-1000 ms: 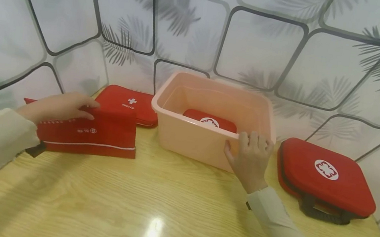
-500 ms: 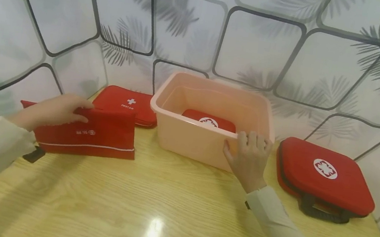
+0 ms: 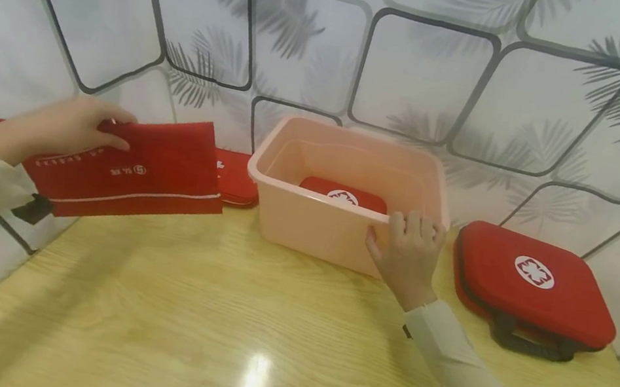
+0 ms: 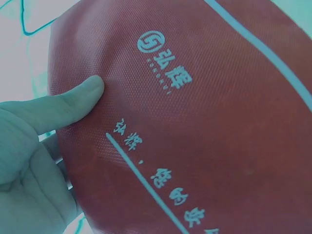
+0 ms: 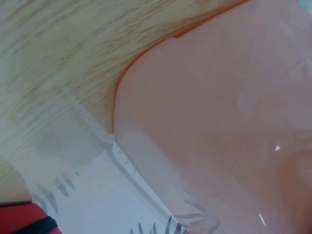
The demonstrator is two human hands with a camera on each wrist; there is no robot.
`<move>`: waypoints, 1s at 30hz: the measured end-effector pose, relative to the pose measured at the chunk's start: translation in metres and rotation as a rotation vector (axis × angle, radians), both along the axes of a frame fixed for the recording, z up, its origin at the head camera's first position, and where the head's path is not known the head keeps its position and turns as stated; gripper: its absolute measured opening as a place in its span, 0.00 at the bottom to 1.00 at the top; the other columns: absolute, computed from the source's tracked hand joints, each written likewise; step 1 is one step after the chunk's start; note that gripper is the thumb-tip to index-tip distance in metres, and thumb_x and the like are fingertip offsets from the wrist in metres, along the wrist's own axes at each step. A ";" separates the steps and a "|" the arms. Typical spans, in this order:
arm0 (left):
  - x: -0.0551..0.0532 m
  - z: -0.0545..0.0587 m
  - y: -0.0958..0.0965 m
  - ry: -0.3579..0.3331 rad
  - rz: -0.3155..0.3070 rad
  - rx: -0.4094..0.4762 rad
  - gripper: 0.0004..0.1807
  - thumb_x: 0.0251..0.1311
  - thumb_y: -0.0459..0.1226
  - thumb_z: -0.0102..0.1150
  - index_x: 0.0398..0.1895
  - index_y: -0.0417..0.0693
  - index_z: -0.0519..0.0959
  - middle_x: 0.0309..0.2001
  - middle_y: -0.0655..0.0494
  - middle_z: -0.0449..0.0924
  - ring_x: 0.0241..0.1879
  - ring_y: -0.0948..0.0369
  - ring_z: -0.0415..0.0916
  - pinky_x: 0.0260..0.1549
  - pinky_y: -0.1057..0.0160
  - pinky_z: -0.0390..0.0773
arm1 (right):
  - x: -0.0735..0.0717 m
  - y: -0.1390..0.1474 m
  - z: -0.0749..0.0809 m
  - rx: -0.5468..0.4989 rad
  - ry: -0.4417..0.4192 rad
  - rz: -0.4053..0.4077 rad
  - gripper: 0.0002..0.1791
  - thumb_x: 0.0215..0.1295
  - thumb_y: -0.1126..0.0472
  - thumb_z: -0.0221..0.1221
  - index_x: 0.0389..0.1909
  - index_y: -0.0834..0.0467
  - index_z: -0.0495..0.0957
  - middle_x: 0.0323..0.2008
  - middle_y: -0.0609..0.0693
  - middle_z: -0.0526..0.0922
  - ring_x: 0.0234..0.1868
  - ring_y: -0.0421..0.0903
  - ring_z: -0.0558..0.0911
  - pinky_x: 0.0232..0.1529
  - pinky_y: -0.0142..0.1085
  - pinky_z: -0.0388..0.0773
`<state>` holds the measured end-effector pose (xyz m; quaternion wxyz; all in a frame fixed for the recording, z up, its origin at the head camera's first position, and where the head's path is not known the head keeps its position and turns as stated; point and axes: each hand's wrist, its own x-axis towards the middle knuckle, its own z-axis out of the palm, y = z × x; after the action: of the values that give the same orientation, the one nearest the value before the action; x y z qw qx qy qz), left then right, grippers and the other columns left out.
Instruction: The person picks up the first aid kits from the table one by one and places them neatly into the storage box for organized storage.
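My left hand [image 3: 66,126] pinches the upper edge of a flat red fabric pouch [image 3: 171,167], thumb on the printed face and fingers behind. The pouch hangs tilted above the table, its white stripe along the lower part. In the left wrist view, white lettering and a round logo show on the pouch [image 4: 219,122], with the thumb of the left hand [image 4: 44,122] beside them. My right hand [image 3: 411,257] grips the front rim of a peach plastic bin [image 3: 317,224] near its right corner. Inside the bin lies a red case [image 3: 365,200] with a white emblem.
Behind the pouch, a red first aid case [image 3: 240,180] lies partly hidden, left of the bin. A larger red case [image 3: 536,278] with a black handle lies to the right. Patterned white walls [image 3: 313,42] border the wooden table [image 3: 195,329].
The left hand has closed on the pouch's top edge and raised it off the table, up and to the left. The right hand stays on the bin rim.
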<state>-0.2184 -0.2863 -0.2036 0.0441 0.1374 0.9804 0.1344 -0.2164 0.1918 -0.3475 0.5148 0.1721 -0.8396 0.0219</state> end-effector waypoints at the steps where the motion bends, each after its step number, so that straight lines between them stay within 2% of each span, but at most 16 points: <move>1: -0.002 0.008 0.000 -0.002 0.002 -0.008 0.22 0.58 0.36 0.60 0.56 0.37 0.73 0.43 0.38 0.81 0.30 0.57 0.81 0.27 0.55 0.82 | 0.000 0.000 0.000 -0.001 0.000 0.001 0.21 0.56 0.46 0.53 0.25 0.63 0.68 0.24 0.59 0.70 0.29 0.59 0.72 0.38 0.52 0.64; 7: -0.020 0.061 -0.001 0.020 -0.001 -0.121 0.24 0.61 0.35 0.57 0.59 0.34 0.69 0.46 0.32 0.79 0.33 0.54 0.81 0.30 0.53 0.82 | 0.002 0.000 0.001 -0.006 0.001 0.014 0.20 0.55 0.47 0.54 0.25 0.62 0.68 0.24 0.59 0.70 0.29 0.59 0.72 0.38 0.52 0.64; 11: -0.027 0.093 0.005 0.112 -0.005 -0.177 0.27 0.59 0.37 0.58 0.61 0.35 0.67 0.49 0.30 0.76 0.34 0.49 0.81 0.30 0.51 0.82 | 0.003 -0.001 0.001 -0.010 -0.004 0.020 0.20 0.56 0.47 0.54 0.26 0.62 0.68 0.24 0.59 0.71 0.30 0.60 0.72 0.39 0.53 0.64; 15: -0.037 0.117 0.022 0.201 -0.013 -0.188 0.29 0.59 0.40 0.58 0.62 0.38 0.67 0.50 0.30 0.74 0.36 0.41 0.79 0.29 0.48 0.82 | 0.004 0.000 0.001 -0.012 -0.004 0.016 0.21 0.56 0.46 0.53 0.26 0.63 0.68 0.24 0.58 0.70 0.30 0.59 0.72 0.39 0.53 0.64; 17: -0.043 0.125 0.034 0.239 -0.026 -0.194 0.29 0.59 0.41 0.58 0.62 0.39 0.67 0.51 0.32 0.74 0.38 0.40 0.78 0.30 0.47 0.82 | 0.003 0.001 0.000 -0.013 0.001 0.013 0.21 0.56 0.46 0.54 0.26 0.63 0.68 0.24 0.58 0.70 0.29 0.59 0.72 0.39 0.52 0.64; 18: -0.047 0.128 0.041 0.262 -0.032 -0.197 0.28 0.59 0.42 0.58 0.62 0.40 0.68 0.51 0.34 0.75 0.38 0.40 0.79 0.27 0.51 0.82 | 0.003 0.002 0.000 -0.013 0.005 0.011 0.21 0.56 0.46 0.53 0.26 0.63 0.68 0.24 0.58 0.70 0.29 0.59 0.72 0.38 0.52 0.64; 22: -0.051 0.137 0.073 0.289 -0.082 -0.197 0.28 0.60 0.42 0.57 0.62 0.41 0.69 0.51 0.35 0.75 0.41 0.38 0.78 0.33 0.46 0.81 | 0.002 0.003 -0.001 -0.012 0.009 0.009 0.21 0.55 0.46 0.54 0.26 0.63 0.68 0.24 0.58 0.71 0.29 0.59 0.72 0.38 0.52 0.64; 23: -0.052 0.140 0.082 0.278 -0.096 -0.188 0.28 0.61 0.41 0.57 0.63 0.40 0.68 0.52 0.34 0.74 0.42 0.37 0.77 0.37 0.44 0.80 | 0.002 0.002 -0.001 -0.011 0.007 0.011 0.21 0.55 0.46 0.54 0.26 0.63 0.68 0.24 0.58 0.71 0.29 0.59 0.72 0.38 0.52 0.64; 24: -0.058 0.139 0.086 0.286 -0.111 -0.187 0.28 0.60 0.42 0.57 0.63 0.42 0.68 0.52 0.36 0.75 0.42 0.39 0.78 0.37 0.45 0.80 | 0.003 0.002 -0.001 -0.010 0.005 0.012 0.21 0.56 0.46 0.54 0.26 0.63 0.68 0.24 0.58 0.71 0.30 0.59 0.72 0.38 0.52 0.64; 25: -0.058 0.141 0.094 0.269 -0.123 -0.177 0.28 0.60 0.42 0.56 0.63 0.42 0.68 0.52 0.35 0.74 0.43 0.38 0.77 0.42 0.42 0.77 | 0.003 0.002 -0.001 -0.009 0.003 0.013 0.21 0.56 0.46 0.54 0.26 0.63 0.68 0.24 0.58 0.71 0.30 0.59 0.72 0.38 0.52 0.64; 30: -0.069 0.140 0.129 0.244 -0.144 -0.153 0.28 0.60 0.42 0.56 0.64 0.45 0.68 0.54 0.39 0.74 0.45 0.42 0.76 0.46 0.43 0.77 | 0.001 0.000 -0.001 -0.008 0.005 0.011 0.21 0.56 0.46 0.54 0.26 0.62 0.68 0.24 0.58 0.71 0.30 0.59 0.72 0.39 0.52 0.64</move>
<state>-0.2871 -0.1576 -0.0632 -0.0555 0.2187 0.9735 0.0380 -0.2150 0.1918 -0.3490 0.5176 0.1748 -0.8372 0.0277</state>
